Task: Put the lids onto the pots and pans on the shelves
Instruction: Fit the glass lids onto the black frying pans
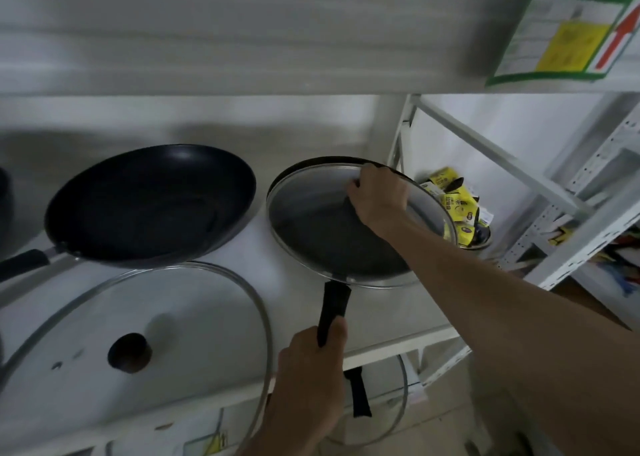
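On the white shelf (221, 247) a dark frying pan (343, 247) stands at the right. A glass lid (301, 209) with a metal rim lies on it. My right hand (375, 196) is closed over the lid's knob, which is hidden. My left hand (311, 369) grips the pan's black handle (334, 306) at the shelf's front edge. A larger black pan (149, 202) sits uncovered at the left. In front of it a big glass lid (145, 348) with a dark knob lies flat on the shelf.
An upper shelf (242, 33) hangs close overhead, with a green-edged label (568, 29) on it. Right of the pan, a bowl of yellow packets (457, 206) sits by the rack's white struts (502, 157). Another lid and black handle (360, 393) show on the shelf below.
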A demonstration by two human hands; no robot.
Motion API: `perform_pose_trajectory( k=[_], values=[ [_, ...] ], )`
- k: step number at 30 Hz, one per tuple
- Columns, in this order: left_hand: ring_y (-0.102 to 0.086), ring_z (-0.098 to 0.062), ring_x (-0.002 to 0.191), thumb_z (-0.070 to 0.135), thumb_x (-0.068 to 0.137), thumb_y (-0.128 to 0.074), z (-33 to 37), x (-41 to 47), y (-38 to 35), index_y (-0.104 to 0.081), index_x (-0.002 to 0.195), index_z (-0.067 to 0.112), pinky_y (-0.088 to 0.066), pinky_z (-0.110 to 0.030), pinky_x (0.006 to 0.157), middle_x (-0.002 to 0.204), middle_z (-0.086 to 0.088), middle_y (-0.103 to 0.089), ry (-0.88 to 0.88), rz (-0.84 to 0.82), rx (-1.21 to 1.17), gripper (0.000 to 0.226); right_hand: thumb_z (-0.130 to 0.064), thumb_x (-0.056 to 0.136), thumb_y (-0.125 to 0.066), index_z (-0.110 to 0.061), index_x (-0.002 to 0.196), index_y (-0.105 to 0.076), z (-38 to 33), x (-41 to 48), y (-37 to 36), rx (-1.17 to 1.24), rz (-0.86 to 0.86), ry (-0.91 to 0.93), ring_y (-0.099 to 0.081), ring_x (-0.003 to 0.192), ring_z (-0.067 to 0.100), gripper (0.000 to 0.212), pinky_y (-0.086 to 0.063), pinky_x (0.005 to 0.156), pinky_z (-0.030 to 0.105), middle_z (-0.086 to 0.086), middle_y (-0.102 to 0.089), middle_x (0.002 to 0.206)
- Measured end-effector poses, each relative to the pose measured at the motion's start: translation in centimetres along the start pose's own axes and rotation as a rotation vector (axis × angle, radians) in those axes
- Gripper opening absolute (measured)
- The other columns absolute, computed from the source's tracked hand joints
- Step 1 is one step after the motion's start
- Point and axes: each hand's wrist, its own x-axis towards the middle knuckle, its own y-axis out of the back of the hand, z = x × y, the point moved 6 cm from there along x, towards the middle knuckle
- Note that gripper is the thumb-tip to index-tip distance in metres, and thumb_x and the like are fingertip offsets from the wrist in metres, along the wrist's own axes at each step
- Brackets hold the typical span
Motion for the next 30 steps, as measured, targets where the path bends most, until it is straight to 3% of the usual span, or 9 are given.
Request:
perform_pose_trajectory(
  k=[6, 14, 20, 23, 26, 30],
  values=[
    [-0.037, -0.014, 0.039, 0.057, 0.088, -0.051, 0.0, -0.1, -0.7, -0.047, 0.064, 0.02, -0.029, -0.025, 0.041, 0.051, 0.002, -0.039, -0.01, 0.018, -0.024, 0.045, -0.025, 0.101, -0.043, -0.004, 0.113, -0.062, -0.3, 1.5, -0.8, -0.011, 0.019, -0.022, -0.065, 0.102, 0.035, 0.031, -0.036, 0.065, 0.032, 0.017, -0.069, 0.11],
    [-0.046, -0.017, 0.051, 0.061, 0.089, -0.044, 0.5, -0.3, -0.6, -0.048, 0.065, 0.022, -0.034, -0.028, 0.047, 0.063, -0.002, -0.045, -0.087, 0.063, 0.095, 0.046, -0.028, 0.1, -0.045, -0.002, 0.108, -0.062, -0.3, 1.7, -0.9, 0.043, 0.081, 0.005, -0.066, 0.095, 0.033, 0.032, -0.036, 0.064, 0.03, 0.016, -0.069, 0.103],
    [-0.055, -0.015, 0.052, 0.058, 0.092, -0.042, 1.4, -1.2, -0.8, -0.056, 0.074, 0.02, -0.035, -0.018, 0.041, 0.062, -0.002, -0.055, -0.073, 0.066, 0.172, 0.045, -0.033, 0.1, -0.044, -0.005, 0.112, -0.059, -0.2, 1.7, -1.5, 0.072, 0.041, 0.006, -0.063, 0.102, 0.034, 0.034, -0.035, 0.068, 0.033, 0.016, -0.067, 0.109],
    [-0.054, -0.018, 0.052, 0.061, 0.089, -0.043, 1.2, -1.3, -1.2, -0.059, 0.08, 0.018, -0.041, -0.026, 0.048, 0.063, -0.003, -0.055, -0.031, 0.039, 0.118, 0.047, -0.037, 0.097, -0.048, -0.006, 0.116, -0.056, -0.2, 1.5, -1.9, 0.07, -0.017, 0.005, -0.061, 0.105, 0.037, 0.037, -0.037, 0.07, 0.035, 0.018, -0.065, 0.113],
    [-0.059, -0.027, 0.06, 0.074, 0.079, -0.038, 0.9, -1.3, -1.1, -0.061, 0.088, 0.02, -0.052, -0.04, 0.059, 0.072, -0.008, -0.062, 0.0, -0.011, 0.147, 0.059, -0.045, 0.092, -0.054, -0.003, 0.123, -0.049, -0.5, 0.7, -1.3, 0.08, -0.083, -0.066, -0.059, 0.109, 0.039, 0.052, -0.045, 0.08, 0.04, 0.021, -0.06, 0.12],
    [-0.058, -0.02, 0.059, 0.073, 0.086, -0.028, 2.2, -2.6, 0.8, -0.053, 0.098, 0.007, -0.051, -0.032, 0.059, 0.077, -0.007, -0.061, -0.049, -0.123, 0.325, 0.072, -0.032, 0.088, -0.065, 0.002, 0.132, -0.039, -4.3, -2.3, 1.9, -0.105, 0.021, -0.088, -0.052, 0.114, 0.04, 0.061, -0.046, 0.09, 0.043, 0.026, -0.047, 0.129]
  ],
)
